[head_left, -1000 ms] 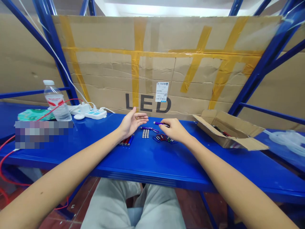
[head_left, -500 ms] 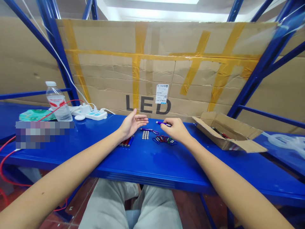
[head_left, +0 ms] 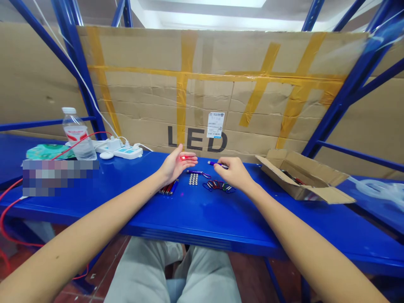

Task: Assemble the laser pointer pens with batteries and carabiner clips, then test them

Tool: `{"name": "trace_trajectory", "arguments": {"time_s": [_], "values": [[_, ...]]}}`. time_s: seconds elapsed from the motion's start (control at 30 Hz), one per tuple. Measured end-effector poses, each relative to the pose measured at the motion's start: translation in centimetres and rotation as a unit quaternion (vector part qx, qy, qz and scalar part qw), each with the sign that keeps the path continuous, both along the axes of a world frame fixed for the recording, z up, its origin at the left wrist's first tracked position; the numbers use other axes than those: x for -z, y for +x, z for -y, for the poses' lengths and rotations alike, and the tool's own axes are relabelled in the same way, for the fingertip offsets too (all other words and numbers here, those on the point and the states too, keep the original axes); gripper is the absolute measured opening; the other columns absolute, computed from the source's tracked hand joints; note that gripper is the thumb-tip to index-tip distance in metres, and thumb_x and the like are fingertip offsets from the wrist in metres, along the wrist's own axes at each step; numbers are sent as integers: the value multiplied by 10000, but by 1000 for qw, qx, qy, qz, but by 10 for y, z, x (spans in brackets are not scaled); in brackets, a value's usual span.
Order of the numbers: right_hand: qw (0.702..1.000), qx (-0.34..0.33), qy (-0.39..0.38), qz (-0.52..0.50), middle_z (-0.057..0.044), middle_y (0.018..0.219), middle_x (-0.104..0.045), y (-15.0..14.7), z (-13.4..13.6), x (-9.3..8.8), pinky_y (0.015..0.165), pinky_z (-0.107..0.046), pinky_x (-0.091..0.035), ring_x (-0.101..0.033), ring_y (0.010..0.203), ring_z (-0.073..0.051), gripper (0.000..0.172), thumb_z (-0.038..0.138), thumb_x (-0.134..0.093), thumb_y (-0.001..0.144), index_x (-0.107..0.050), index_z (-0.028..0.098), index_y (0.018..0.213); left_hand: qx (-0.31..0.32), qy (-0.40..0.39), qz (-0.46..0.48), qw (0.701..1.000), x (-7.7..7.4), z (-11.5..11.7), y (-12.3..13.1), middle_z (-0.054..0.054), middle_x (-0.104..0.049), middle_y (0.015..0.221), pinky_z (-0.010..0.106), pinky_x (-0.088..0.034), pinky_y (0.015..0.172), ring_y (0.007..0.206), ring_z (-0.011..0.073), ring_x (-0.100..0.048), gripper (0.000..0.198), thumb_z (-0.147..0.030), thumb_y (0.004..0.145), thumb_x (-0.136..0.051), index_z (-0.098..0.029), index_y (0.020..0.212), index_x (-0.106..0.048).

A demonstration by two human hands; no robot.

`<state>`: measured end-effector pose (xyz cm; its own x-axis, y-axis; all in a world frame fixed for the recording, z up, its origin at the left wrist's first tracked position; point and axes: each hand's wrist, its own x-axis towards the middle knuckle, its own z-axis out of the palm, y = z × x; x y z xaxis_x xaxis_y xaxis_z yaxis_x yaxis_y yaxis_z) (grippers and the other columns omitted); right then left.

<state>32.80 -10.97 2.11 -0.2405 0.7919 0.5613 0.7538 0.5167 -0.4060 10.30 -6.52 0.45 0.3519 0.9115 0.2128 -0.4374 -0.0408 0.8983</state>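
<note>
My right hand (head_left: pixel 234 171) is closed round a purple laser pointer (head_left: pixel 212 163), its tip pointing left. Opposite it, my left hand (head_left: pixel 175 165) is open with the palm turned toward the pointer, and a bright red spot shines on its fingers. Below the hands, several silver button cells (head_left: pixel 193 179) lie in neat rows. Just behind them is another purple pointer with a clip (head_left: pixel 198 172). Several red and blue pen-like tubes (head_left: pixel 171 187) lie by my left wrist, partly hidden. Coloured carabiner clips (head_left: pixel 217 185) are lined up near my right hand.
An open cardboard box (head_left: pixel 293 191) with some items inside stands at the right. To the left are a water bottle (head_left: pixel 78 136), a power strip (head_left: pixel 128 151) and red cables. A large cardboard sheet (head_left: pixel 151 97) rises behind the blue table (head_left: pixel 202 223).
A bright red light spot has appeared on my left hand, and a faint one on the table. Both hands have stayed almost in place; the view has shifted slightly.
</note>
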Motion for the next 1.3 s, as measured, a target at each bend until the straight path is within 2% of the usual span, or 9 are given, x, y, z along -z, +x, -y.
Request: {"name": "trace_trajectory", "arguments": {"time_s": [0.1, 0.23, 0.33, 0.47, 0.63, 0.87, 1.0, 1.2, 1.3], "values": [[1000, 5, 16, -19, 17, 528, -464, 0, 0, -1, 554, -270, -251, -394, 562, -115, 291, 333, -490, 801, -535, 159, 572, 7, -3, -5, 1000, 1, -1, 0, 196, -710, 961, 356, -510, 898, 940, 250, -668, 603, -574, 936, -401, -50, 917, -698], [1000, -10, -18, 22, 11, 539, -518, 0, -1, 1, 552, -274, -249, -396, 549, -115, 268, 310, -493, 799, -574, 157, 594, 5, 0, -11, 1000, 1, -1, 0, 195, -709, 963, 353, -510, 892, 933, 245, -668, 602, -572, 936, -400, -50, 918, -700], [1000, -10, -2, 8, 7, 559, -540, -1, 0, 2, 556, -272, -257, -406, 558, -115, 272, 319, -496, 814, -582, 155, 615, 2, 4, -13, 1000, 0, 0, 0, 194, -710, 965, 352, -507, 902, 945, 245, -665, 606, -569, 940, -392, -48, 910, -702], [1000, -1, 22, -9, 18, 526, -477, -1, 0, 2, 552, -271, -249, -392, 555, -113, 301, 330, -494, 821, -530, 161, 575, 5, 1, -15, 1000, -1, 1, 0, 191, -713, 964, 357, -506, 907, 940, 243, -666, 606, -566, 945, -381, -55, 909, -703], [999, -16, -20, 32, 18, 527, -479, -2, -1, 3, 550, -282, -230, -379, 551, -112, 310, 323, -484, 825, -522, 164, 562, 8, 3, -13, 1000, 0, 0, 0, 197, -709, 953, 341, -514, 877, 884, 226, -674, 596, -560, 943, -401, -45, 916, -698], [1000, -5, -5, 17, 32, 511, -416, -1, -1, 2, 543, -281, -217, -356, 542, -104, 336, 328, -477, 836, -461, 171, 540, 6, 0, -15, 1000, 0, 0, 1, 201, -707, 960, 340, -513, 879, 886, 224, -673, 596, -556, 945, -396, -44, 920, -698], [998, -14, -41, 46, 29, 504, -455, -3, 0, 2, 542, -280, -227, -370, 526, -105, 326, 321, -482, 837, -488, 170, 548, 7, 7, -15, 1000, -1, 1, 0, 196, -709, 954, 344, -509, 888, 899, 230, -669, 601, -563, 941, -396, -48, 913, -705], [999, -21, 14, -21, 14, 564, -520, -3, 0, 2, 565, -268, -272, -429, 574, -115, 316, 340, -491, 861, -540, 161, 605, 15, 33, -34, 999, 0, 0, -2, 167, -718, 932, 365, -507, 875, 908, 238, -669, 620, -618, 916, -399, -84, 902, -714], [1000, -25, 10, -13, 18, 547, -497, -1, -3, 5, 561, -270, -271, -416, 565, -115, 323, 332, -497, 864, -534, 162, 592, -1, 60, -71, 996, 2, 1, -1, 139, -714, 897, 361, -509, 840, 873, 225, -673, 514, -569, 884, -505, -96, 894, -707]]}}
